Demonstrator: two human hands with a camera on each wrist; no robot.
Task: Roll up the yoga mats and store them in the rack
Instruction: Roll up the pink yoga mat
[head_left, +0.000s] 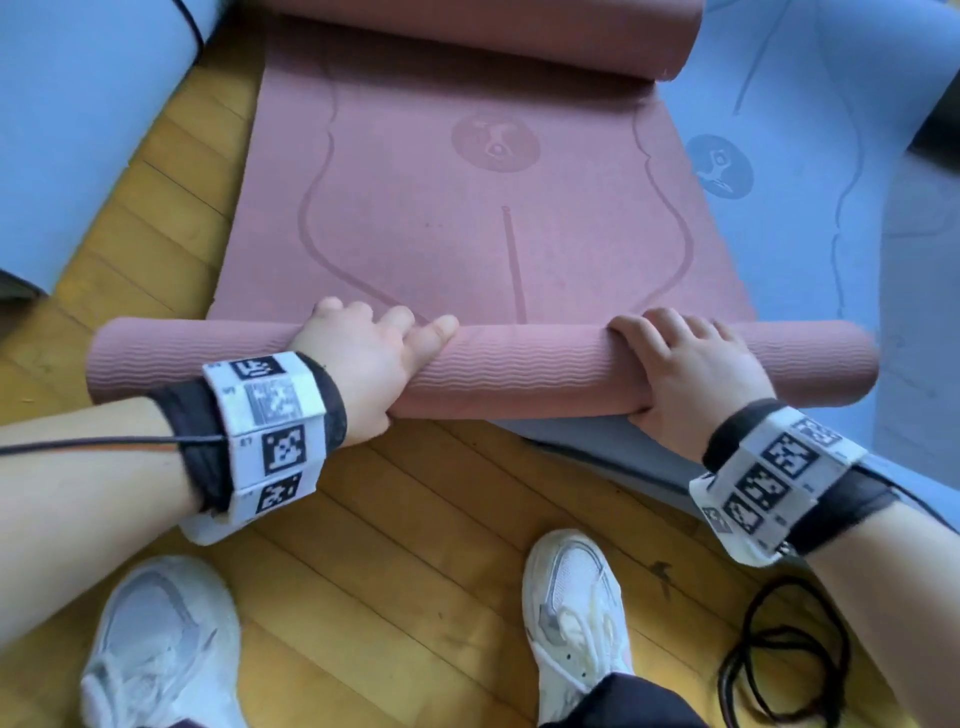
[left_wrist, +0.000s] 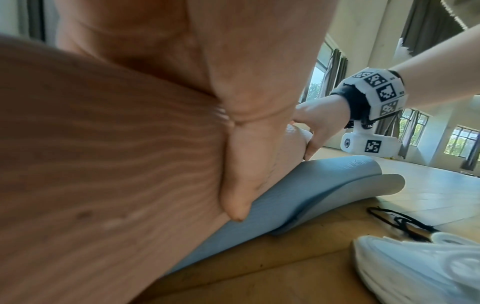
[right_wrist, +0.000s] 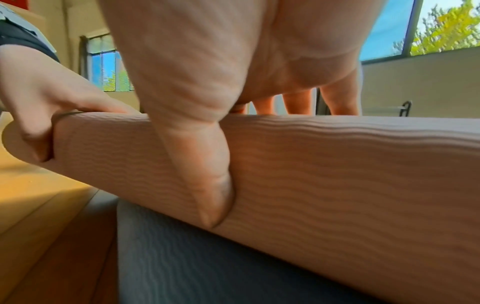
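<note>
nearest the body, two white shoes (head_left: 574, 618) stand on the wooden floor (head_left: 395, 519), with a loop of black cord (head_left: 779, 654) to the right. just beyond them lies the rolled part of the pink mat (head_left: 519, 374), its long axis running left to right across the body. both hands sit on it at about equal reach. the left hand (head_left: 363, 364) curls over the top left of middle, thumb tucked under the near side. the right hand (head_left: 685, 374) does the same right of middle, thumb pressed into the near face of the roll; both grip, wrists above the roll. a grey mat (head_left: 597, 452) lies under its right part. beyond the fingers the flat pink stretch runs straight away, so my guess is the next push goes forward. at the far end a second pink roll (head_left: 493, 31) lies parallel. blue mats (head_left: 810, 156) flank it. no rack is visible.
</note>
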